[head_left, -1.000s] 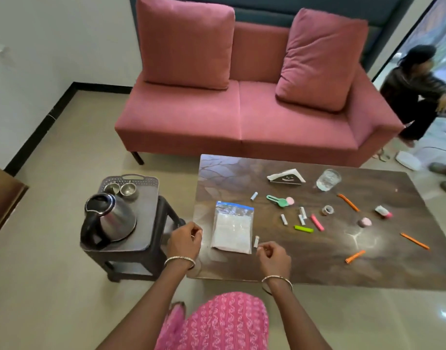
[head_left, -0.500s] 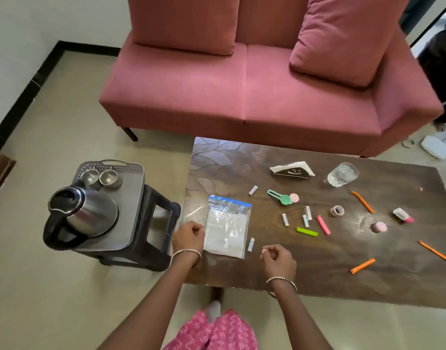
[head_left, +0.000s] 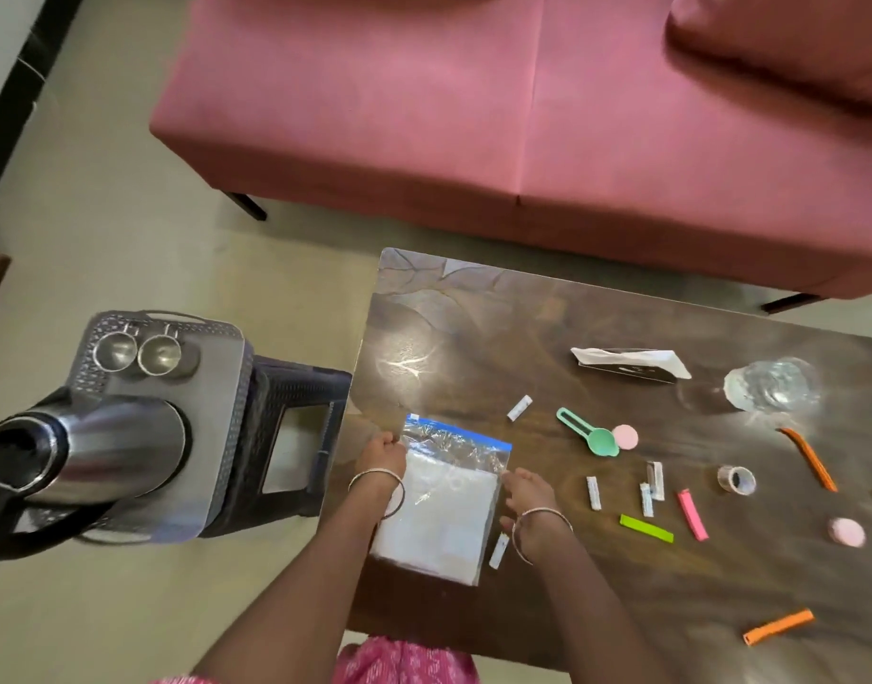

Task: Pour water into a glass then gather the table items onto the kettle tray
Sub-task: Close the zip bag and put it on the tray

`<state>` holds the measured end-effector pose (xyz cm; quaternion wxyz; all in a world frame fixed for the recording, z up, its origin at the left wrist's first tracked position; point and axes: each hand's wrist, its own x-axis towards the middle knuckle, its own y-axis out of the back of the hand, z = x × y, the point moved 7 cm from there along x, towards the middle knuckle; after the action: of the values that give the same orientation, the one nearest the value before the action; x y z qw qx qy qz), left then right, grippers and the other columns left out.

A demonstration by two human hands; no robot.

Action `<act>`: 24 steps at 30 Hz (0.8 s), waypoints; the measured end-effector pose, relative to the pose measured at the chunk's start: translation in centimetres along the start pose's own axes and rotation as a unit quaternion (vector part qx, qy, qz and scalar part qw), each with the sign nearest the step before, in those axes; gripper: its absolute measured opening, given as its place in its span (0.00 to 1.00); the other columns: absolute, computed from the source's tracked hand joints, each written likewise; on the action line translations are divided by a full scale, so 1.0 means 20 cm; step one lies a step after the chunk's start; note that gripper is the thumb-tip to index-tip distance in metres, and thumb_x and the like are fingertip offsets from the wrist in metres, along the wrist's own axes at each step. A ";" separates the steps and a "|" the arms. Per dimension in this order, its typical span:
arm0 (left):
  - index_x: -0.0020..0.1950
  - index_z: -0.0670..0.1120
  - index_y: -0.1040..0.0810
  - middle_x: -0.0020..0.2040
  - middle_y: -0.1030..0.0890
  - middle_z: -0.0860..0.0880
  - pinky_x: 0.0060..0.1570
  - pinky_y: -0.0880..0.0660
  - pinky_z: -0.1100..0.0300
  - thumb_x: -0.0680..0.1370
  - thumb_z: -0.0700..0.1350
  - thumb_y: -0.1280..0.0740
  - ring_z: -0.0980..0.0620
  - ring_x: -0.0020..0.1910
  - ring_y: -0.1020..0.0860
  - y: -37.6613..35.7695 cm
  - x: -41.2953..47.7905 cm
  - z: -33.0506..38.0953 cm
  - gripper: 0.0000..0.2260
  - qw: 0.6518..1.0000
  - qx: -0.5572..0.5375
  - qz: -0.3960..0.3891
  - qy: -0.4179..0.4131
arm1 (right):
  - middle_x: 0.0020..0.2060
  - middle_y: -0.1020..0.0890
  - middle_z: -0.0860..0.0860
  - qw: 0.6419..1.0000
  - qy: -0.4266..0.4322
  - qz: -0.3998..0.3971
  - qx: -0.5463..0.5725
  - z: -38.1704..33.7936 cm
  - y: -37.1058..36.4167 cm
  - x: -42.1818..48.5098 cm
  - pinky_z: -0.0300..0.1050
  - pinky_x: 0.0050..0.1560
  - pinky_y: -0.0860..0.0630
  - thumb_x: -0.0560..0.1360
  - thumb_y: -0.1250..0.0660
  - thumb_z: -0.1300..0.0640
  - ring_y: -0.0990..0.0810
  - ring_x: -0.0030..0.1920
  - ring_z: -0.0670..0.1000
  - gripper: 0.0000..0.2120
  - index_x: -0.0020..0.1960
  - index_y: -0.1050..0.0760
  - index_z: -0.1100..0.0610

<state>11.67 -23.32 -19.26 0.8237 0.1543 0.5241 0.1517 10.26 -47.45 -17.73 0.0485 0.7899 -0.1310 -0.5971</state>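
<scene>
A clear zip bag [head_left: 441, 515] with a blue strip and white contents lies at the near left of the dark table [head_left: 473, 328]. My left hand [head_left: 382, 456] pinches its upper left corner. My right hand [head_left: 528, 491] grips its right edge near the top. A glass [head_left: 769, 387] holding water stands at the far right. The steel kettle [head_left: 78, 466] sits on the grey tray [head_left: 217, 367] to the left, behind two small steel cups [head_left: 135, 353]. Scattered items include a green spoon [head_left: 592, 436], white sachets [head_left: 593, 492], a tape roll [head_left: 736, 480] and coloured clips [head_left: 646, 528].
The tray rests on a black stool [head_left: 296, 436] touching the table's left edge. A napkin holder [head_left: 631, 362] stands behind the items. A pink sofa [head_left: 473, 116] runs along the far side. Orange clips [head_left: 777, 626] lie near the right front.
The view has dipped down and closer. Both hands have moved forward from the table's near edge onto the zip bag and taken hold of its sides.
</scene>
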 end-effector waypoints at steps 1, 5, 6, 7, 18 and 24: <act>0.64 0.42 0.25 0.62 0.23 0.42 0.66 0.32 0.54 0.78 0.41 0.36 0.41 0.62 0.26 -0.02 0.03 0.00 0.15 1.000 -0.009 -0.005 0.012 | 0.42 0.23 0.53 1.000 -0.015 -0.007 0.016 -0.02 -0.04 0.03 0.56 0.51 0.22 0.77 0.32 0.59 0.19 0.48 0.56 0.12 0.59 0.29 0.52; 0.51 0.40 0.21 0.48 0.23 0.43 0.53 0.29 0.57 0.77 0.37 0.35 0.48 0.50 0.26 -0.05 0.10 0.05 0.05 0.999 -0.042 -0.002 0.005 | 0.35 0.23 0.55 1.000 -0.008 -0.003 0.026 -0.05 -0.12 0.13 0.39 0.28 0.30 0.77 0.34 0.63 0.26 0.28 0.49 0.04 0.51 0.25 0.57; 0.52 0.38 0.21 0.46 0.23 0.43 0.50 0.29 0.58 0.77 0.38 0.34 0.48 0.47 0.27 -0.05 0.11 0.06 0.06 0.999 -0.046 -0.006 -0.003 | 0.34 0.23 0.54 1.000 -0.003 0.003 0.018 -0.05 -0.12 0.16 0.38 0.25 0.31 0.77 0.34 0.63 0.26 0.26 0.48 0.05 0.52 0.25 0.58; 0.51 0.37 0.20 0.44 0.23 0.43 0.44 0.29 0.60 0.77 0.38 0.33 0.49 0.44 0.27 -0.04 0.10 0.08 0.06 0.999 -0.038 -0.014 -0.018 | 0.34 0.23 0.54 1.000 0.004 0.004 0.011 -0.04 -0.13 0.19 0.38 0.23 0.31 0.76 0.33 0.63 0.26 0.25 0.47 0.07 0.54 0.25 0.58; 0.36 0.47 0.21 0.34 0.24 0.51 0.36 0.32 0.66 0.75 0.54 0.31 0.56 0.34 0.27 0.20 -0.20 0.18 0.12 0.967 0.039 0.049 -0.247 | 0.43 0.20 0.49 0.915 0.317 0.131 -0.213 -0.36 -0.08 -0.22 0.45 0.49 0.27 0.71 0.30 0.59 0.21 0.48 0.52 0.17 0.59 0.26 0.54; 0.53 0.63 0.20 0.43 0.19 0.60 0.43 0.28 0.67 0.74 0.66 0.40 0.64 0.48 0.25 0.33 -0.45 0.20 0.15 0.940 0.071 0.069 -0.327 | 0.52 0.22 0.49 0.832 0.498 0.090 -0.226 -0.51 -0.08 -0.75 0.50 0.61 0.28 0.70 0.28 0.66 0.23 0.54 0.53 0.25 0.67 0.28 0.59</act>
<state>11.09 -21.45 -7.58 0.9240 0.2894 0.2233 0.1121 16.46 -42.80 -1.24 0.3378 0.9322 -0.0212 -0.1283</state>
